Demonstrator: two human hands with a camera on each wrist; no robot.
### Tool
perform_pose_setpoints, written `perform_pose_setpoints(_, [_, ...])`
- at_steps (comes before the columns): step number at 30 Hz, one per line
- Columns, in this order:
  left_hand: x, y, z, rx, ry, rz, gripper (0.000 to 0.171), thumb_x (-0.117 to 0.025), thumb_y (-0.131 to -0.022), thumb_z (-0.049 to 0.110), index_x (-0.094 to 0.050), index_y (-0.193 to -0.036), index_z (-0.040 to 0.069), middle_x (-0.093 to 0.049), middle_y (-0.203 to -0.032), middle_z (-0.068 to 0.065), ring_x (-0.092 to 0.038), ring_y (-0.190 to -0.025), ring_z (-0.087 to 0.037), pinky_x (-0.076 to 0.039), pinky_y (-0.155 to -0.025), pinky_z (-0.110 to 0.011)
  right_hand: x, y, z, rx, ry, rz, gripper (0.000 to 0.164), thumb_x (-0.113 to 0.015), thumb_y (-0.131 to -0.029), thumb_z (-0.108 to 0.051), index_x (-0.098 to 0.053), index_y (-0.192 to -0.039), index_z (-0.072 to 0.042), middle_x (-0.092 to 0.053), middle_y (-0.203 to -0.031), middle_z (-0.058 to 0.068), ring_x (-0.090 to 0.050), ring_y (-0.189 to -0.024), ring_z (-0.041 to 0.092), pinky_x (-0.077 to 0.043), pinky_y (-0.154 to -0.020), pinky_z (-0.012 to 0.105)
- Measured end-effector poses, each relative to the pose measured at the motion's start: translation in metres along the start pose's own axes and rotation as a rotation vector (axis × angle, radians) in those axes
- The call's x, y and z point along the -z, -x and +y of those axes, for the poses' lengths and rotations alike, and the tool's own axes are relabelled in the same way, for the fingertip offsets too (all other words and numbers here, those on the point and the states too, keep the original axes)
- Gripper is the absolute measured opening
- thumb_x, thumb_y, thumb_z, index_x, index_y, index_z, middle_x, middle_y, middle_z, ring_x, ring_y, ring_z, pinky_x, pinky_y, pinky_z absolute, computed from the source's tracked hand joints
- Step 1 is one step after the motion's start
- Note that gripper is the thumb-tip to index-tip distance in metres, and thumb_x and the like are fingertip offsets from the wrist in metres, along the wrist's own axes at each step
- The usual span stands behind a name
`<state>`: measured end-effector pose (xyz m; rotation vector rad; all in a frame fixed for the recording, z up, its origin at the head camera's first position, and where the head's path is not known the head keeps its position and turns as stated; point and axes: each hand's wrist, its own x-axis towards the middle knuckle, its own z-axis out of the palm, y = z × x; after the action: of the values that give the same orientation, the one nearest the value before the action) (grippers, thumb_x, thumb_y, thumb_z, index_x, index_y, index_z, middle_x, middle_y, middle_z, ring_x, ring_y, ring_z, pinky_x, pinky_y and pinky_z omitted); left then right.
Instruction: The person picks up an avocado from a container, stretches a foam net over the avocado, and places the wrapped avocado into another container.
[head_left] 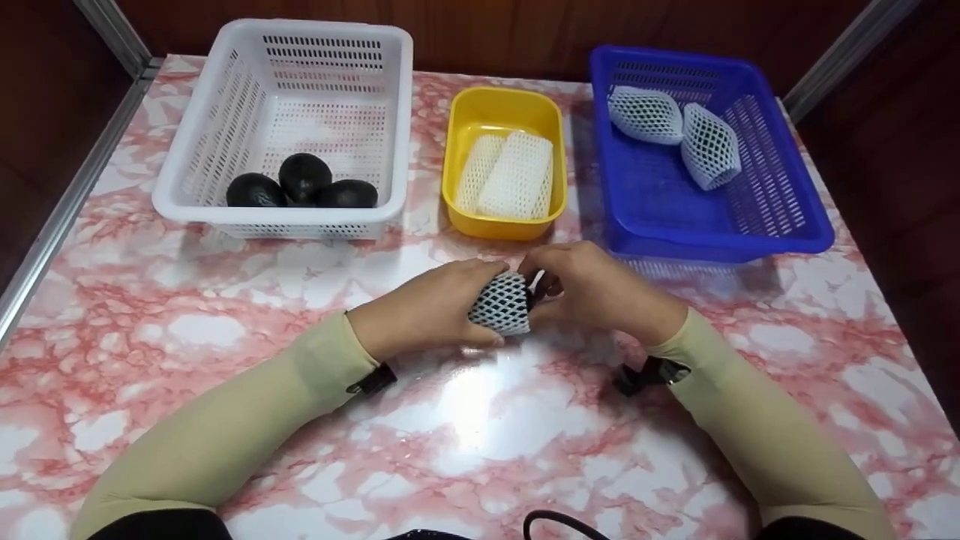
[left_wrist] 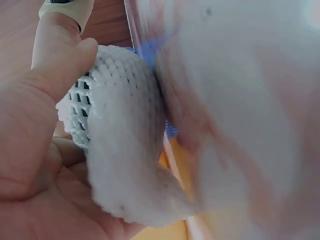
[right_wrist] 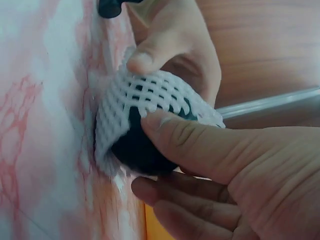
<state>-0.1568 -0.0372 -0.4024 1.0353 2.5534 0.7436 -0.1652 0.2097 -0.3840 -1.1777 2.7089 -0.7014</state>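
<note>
A dark avocado [right_wrist: 142, 152] sits partly inside a white foam net sleeve [head_left: 501, 304], close over the middle of the table. My left hand [head_left: 427, 307] grips the sleeved part from the left, its thumb on the near side. From the right, my right hand [head_left: 600, 289] holds the bare end. In the right wrist view its thumb presses at the sleeve's edge, with the other fingers curled below the avocado. Loose white netting [left_wrist: 125, 150] bulges beside the left palm in the left wrist view, where the avocado shows only as dark spots through the mesh.
A white basket [head_left: 281, 214] at the back left holds three bare avocados [head_left: 304, 176]. Behind the hands, a yellow container [head_left: 502, 227] holds flat foam sleeves [head_left: 517, 176]. In the blue basket [head_left: 660, 199] at the back right lie two sleeved avocados [head_left: 709, 146].
</note>
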Motion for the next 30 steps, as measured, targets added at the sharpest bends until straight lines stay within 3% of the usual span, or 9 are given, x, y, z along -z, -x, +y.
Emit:
perform_pose_setpoints(2, [0.005, 0.004, -0.001, 0.036, -0.032, -0.038, 0.106, -0.086, -0.079, 0.047, -0.031, -0.161, 0.009, -0.05, -0.154, -0.013, -0.052, -0.138, -0.027, -0.041, -0.119, -0.044, 0.001, 0.0, 0.002, -0.018, -0.004, -0.023, 0.043, -0.094, -0.073, -0.018, -0.071, -0.11, -0.011, -0.076, -0.098, 0.001, -0.072, -0.082, 0.016, -0.061, -0.074, 0.031])
perform_pose_setpoints(5, [0.015, 0.009, -0.002, 0.093, -0.109, -0.083, 0.111, -0.088, -0.076, 0.048, -0.028, -0.162, 0.009, -0.049, -0.156, -0.015, -0.051, -0.141, -0.031, -0.04, -0.12, -0.046, 0.004, 0.001, 0.003, -0.035, -0.006, -0.056, 0.042, -0.093, -0.075, -0.022, -0.072, -0.11, -0.013, -0.076, -0.096, -0.001, -0.071, -0.081, 0.014, -0.061, -0.073, 0.03])
perform_pose_setpoints(10, [0.026, 0.013, -0.004, 0.124, -0.195, -0.105, 0.09, -0.087, -0.077, 0.043, -0.046, -0.149, 0.007, -0.066, -0.13, -0.012, -0.064, -0.117, -0.03, -0.051, -0.106, -0.046, 0.008, 0.002, 0.003, -0.048, 0.028, -0.08, 0.029, -0.089, -0.08, -0.02, -0.077, -0.105, -0.015, -0.078, -0.091, -0.003, -0.07, -0.075, 0.009, -0.059, -0.068, 0.027])
perform_pose_setpoints(13, [0.023, 0.012, -0.004, 0.107, -0.176, -0.099, 0.069, -0.084, -0.08, 0.04, -0.056, -0.136, 0.011, -0.068, -0.112, -0.005, -0.064, -0.101, -0.024, -0.054, -0.094, -0.044, 0.008, 0.003, 0.002, -0.044, 0.046, -0.092, 0.022, -0.087, -0.082, -0.017, -0.079, -0.103, -0.016, -0.078, -0.09, -0.003, -0.069, -0.073, 0.006, -0.059, -0.068, 0.026])
perform_pose_setpoints(18, [0.015, 0.008, -0.003, 0.073, -0.128, -0.075, 0.049, -0.081, -0.082, 0.036, -0.06, -0.122, 0.015, -0.067, -0.104, 0.001, -0.063, -0.094, -0.02, -0.053, -0.09, -0.041, 0.007, 0.004, 0.001, -0.026, 0.058, -0.109, 0.015, -0.085, -0.084, -0.017, -0.081, -0.099, -0.018, -0.078, -0.087, -0.007, -0.067, -0.071, 0.003, -0.058, -0.067, 0.025])
perform_pose_setpoints(24, [0.009, 0.005, 0.0, 0.009, -0.036, -0.057, 0.052, -0.082, -0.082, 0.036, -0.059, -0.124, 0.016, -0.067, -0.109, 0.003, -0.063, -0.097, -0.016, -0.054, -0.093, -0.038, 0.006, 0.006, 0.0, 0.026, 0.104, -0.08, 0.011, -0.086, -0.082, -0.016, -0.078, -0.088, -0.02, -0.073, -0.077, -0.01, -0.06, -0.063, 0.001, -0.052, -0.059, 0.024])
perform_pose_setpoints(30, [0.004, 0.003, -0.002, -0.043, 0.03, -0.022, 0.067, -0.084, -0.081, 0.038, -0.055, -0.137, 0.015, -0.064, -0.122, 0.002, -0.061, -0.108, -0.015, -0.052, -0.1, -0.036, 0.006, 0.005, -0.001, 0.045, 0.11, -0.042, 0.017, -0.086, -0.079, -0.008, -0.073, -0.08, -0.018, -0.07, -0.072, -0.008, -0.057, -0.06, 0.003, -0.049, -0.055, 0.023])
